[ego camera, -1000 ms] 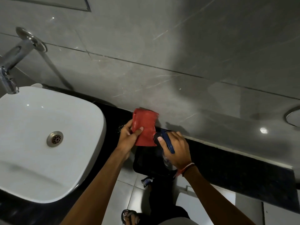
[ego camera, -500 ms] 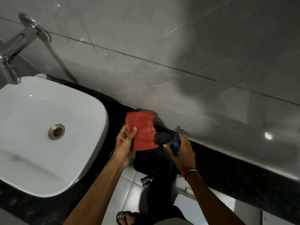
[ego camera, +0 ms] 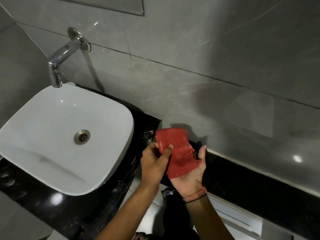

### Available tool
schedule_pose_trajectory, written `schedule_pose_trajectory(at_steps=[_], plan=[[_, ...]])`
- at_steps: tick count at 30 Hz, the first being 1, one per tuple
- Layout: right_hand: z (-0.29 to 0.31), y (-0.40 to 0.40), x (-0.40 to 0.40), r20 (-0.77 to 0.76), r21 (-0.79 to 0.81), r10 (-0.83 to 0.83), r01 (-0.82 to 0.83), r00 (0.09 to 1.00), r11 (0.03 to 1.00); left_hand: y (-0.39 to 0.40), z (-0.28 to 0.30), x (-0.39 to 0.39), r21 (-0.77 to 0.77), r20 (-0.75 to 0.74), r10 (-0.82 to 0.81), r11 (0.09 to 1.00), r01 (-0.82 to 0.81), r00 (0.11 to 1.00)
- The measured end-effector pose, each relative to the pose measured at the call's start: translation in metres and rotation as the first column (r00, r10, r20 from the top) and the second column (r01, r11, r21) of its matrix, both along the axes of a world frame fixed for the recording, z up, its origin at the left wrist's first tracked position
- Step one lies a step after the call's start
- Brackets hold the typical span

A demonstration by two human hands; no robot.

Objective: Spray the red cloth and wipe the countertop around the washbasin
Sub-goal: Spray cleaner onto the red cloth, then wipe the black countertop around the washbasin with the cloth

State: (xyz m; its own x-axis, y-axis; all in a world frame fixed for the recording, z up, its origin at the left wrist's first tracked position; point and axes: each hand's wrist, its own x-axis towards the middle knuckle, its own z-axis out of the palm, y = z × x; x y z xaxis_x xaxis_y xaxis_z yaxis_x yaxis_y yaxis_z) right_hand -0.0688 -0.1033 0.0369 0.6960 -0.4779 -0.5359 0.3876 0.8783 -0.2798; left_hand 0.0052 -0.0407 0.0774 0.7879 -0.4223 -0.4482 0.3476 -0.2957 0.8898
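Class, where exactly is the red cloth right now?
In the head view, the red cloth sits right of the white washbasin, pinched by the left hand and draped over the open right palm.

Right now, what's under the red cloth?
The open right hand, palm up, lies under the cloth's lower part, while the left hand pinches its left edge. A dark blue tip shows behind; what it belongs to is covered.
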Motion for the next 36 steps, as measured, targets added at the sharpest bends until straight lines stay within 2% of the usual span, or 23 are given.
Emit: schedule_pose_trajectory(at_steps=[2, 5, 7, 9, 11, 13, 14, 15, 16, 17, 18, 19, 20, 21, 22, 26, 31, 36], plan=[[-0.011, 0.005, 0.0, -0.007, 0.011, 0.006, -0.006, 1.0, 1.0, 0.013, 0.004, 0.007, 0.137, 0.182, -0.101, 0.988, 0.076, 0.978], [-0.03, 0.012, -0.001, -0.028, 0.004, -0.007, 0.007, 1.0, 1.0, 0.044, 0.006, 0.019, 0.315, 0.345, -0.254, 0.938, 0.144, 0.903], [-0.035, 0.017, -0.002, -0.039, -0.008, -0.034, 0.034, 0.999, 0.999, 0.073, 0.004, 0.034, 0.403, 0.527, -0.295, 0.913, 0.071, 0.797], [-0.043, 0.013, 0.001, -0.114, -0.016, -0.068, 0.066, 0.991, 0.998, 0.112, 0.002, 0.059, 0.475, 0.657, -0.367, 0.88, 0.016, 0.659], [-0.058, 0.001, 0.013, -0.226, -0.087, -0.121, 0.104, 0.967, 0.991, 0.154, -0.004, 0.087, 0.591, 0.669, -0.496, 0.807, 0.01, 0.553], [-0.061, -0.01, 0.036, -0.293, -0.23, -0.124, 0.056, 0.948, 0.971, 0.196, -0.013, 0.118, 0.705, 0.603, -0.613, 0.709, 0.02, 0.511], [-0.057, -0.014, 0.05, -0.364, -0.329, -0.089, -0.038, 0.927, 0.944, 0.211, -0.016, 0.131, 0.755, 0.565, -0.678, 0.655, 0.038, 0.47], [-0.056, -0.016, 0.065, -0.472, -0.417, -0.016, -0.207, 0.882, 0.885, 0.223, -0.018, 0.142, 0.804, 0.516, -0.745, 0.592, 0.062, 0.423], [-0.06, -0.018, 0.078, -0.581, -0.479, 0.053, -0.395, 0.812, 0.784, 0.23, -0.019, 0.149, 0.838, 0.473, -0.796, 0.538, 0.086, 0.378], [-0.064, -0.018, 0.096, -0.656, -0.605, 0.03, -0.549, 0.754, 0.577, 0.233, -0.02, 0.156, 0.862, 0.432, -0.832, 0.494, 0.111, 0.349], [-0.079, -0.018, 0.118, -0.721, -0.665, -0.004, -0.691, 0.693, 0.285, 0.237, -0.023, 0.163, 0.874, 0.408, -0.852, 0.468, 0.128, 0.33], [-0.087, -0.018, 0.134, -0.771, -0.632, -0.116, -0.774, 0.626, 0.021, 0.236, -0.025, 0.167, 0.879, 0.4, -0.867, 0.454, 0.141, 0.298], [-0.099, -0.02, 0.146, -0.764, -0.569, -0.244, -0.802, 0.598, -0.183, 0.236, -0.028, 0.169, 0.884, 0.394, -0.877, 0.444, 0.15, 0.274], [-0.105, -0.021, 0.155, -0.73, -0.491, -0.358, -0.811, 0.582, -0.318, 0.236, -0.03, 0.169, 0.885, 0.395, -0.881, 0.441, 0.149, 0.262], [-0.11, -0.023, 0.155, -0.696, -0.448, -0.422, -0.811, 0.581, -0.377, 0.236, -0.03, 0.17, 0.883, 0.4, -0.879, 0.445, 0.148, 0.26], [-0.117, -0.034, 0.155, -0.63, -0.426, -0.464, -0.777, 0.623, -0.464, 0.236, -0.033, 0.171, 0.877, 0.412, -0.874, 0.457, 0.147, 0.258], [-0.121, -0.017, 0.162, -0.614, -0.46, -0.519, -0.804, 0.595, -0.377, 0.239, -0.042, 0.175, 0.853, 0.464, -0.855, 0.501, 0.143, 0.232], [-0.134, 0.033, 0.139, -0.568, -0.5, -0.534, -0.778, 0.626, -0.38, 0.245, -0.051, 0.177, 0.828, 0.532, -0.83, 0.551, 0.103, 0.167]])
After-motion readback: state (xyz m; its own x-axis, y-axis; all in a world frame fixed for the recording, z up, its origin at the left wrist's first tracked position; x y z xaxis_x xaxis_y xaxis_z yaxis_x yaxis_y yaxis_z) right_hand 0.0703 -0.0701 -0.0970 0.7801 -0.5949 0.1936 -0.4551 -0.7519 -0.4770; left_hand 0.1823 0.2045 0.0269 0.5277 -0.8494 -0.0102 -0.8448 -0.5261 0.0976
